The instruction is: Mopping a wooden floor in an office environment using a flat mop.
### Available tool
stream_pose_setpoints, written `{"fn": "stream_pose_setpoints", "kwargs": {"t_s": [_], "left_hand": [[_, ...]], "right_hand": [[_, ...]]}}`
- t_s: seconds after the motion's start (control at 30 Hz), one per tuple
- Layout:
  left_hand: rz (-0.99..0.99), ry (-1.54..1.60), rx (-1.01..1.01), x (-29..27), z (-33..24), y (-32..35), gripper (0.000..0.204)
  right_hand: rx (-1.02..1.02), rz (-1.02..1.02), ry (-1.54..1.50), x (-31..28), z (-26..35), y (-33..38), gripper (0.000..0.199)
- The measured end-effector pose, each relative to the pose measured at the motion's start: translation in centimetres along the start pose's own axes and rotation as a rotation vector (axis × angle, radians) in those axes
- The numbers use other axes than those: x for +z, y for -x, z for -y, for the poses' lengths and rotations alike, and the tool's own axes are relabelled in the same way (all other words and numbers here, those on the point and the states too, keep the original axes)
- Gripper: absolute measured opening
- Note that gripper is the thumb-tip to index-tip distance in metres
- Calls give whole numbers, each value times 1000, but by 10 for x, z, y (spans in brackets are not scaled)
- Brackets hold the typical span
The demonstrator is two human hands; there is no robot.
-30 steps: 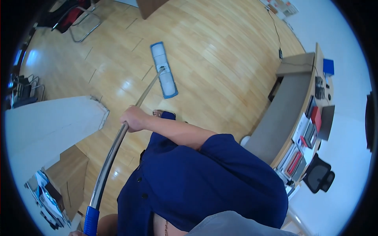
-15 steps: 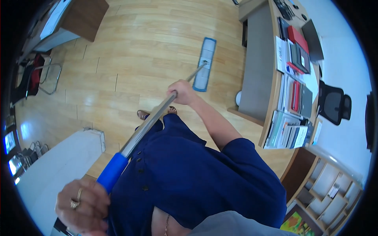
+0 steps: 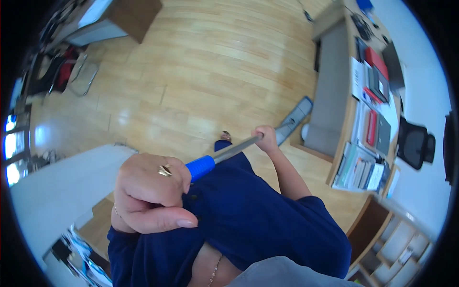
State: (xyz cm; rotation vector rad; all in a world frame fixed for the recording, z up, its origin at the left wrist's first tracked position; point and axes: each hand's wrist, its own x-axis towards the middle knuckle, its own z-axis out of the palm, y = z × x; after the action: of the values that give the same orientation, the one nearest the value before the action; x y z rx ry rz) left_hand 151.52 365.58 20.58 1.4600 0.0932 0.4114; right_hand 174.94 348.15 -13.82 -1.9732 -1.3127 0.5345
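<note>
A flat mop with a metal pole slants across in front of my body. My left hand, wearing a gold ring, is closed around the end of the blue grip. Farther down the pole, my right hand wraps round the bare metal. The long grey mop head with a blue edge lies on the wooden floor beside the desk's side panel, tilted to the right. My right hand hides part of the lower pole and the near end of the mop head.
The desk on the right bears folders, books and papers, with a black office chair behind it. A white partition stands to my left. Far left are a metal-framed chair and a brown desk. Shelves stand at the lower right.
The mop head has swung right and nearer, turning slantwise beside the desk. Both hands moved right with the pole; my left hand rose in view and my right dropped slightly.
</note>
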Motion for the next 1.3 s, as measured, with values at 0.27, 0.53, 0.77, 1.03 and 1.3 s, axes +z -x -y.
{"fn": "stream_pose_setpoints", "kwargs": {"t_s": [0.27,0.53,0.77,1.03,1.3], "left_hand": [[99,-196,161,-48,-81,160,27],[-363,-506,77,-26,-137,354,25],[-850,-827,49,40,-162,447,33],[-690,-716,-593,78,-220,433,11],[-95,-596,127,69,-216,411,18]], "right_hand": [[-294,206,-81,115,139,-16,11],[-719,520,-184,290,285,-17,9],[-947,841,-251,400,401,50,18],[-936,867,-480,419,444,128,16],[-648,641,-390,297,386,146,11]]}}
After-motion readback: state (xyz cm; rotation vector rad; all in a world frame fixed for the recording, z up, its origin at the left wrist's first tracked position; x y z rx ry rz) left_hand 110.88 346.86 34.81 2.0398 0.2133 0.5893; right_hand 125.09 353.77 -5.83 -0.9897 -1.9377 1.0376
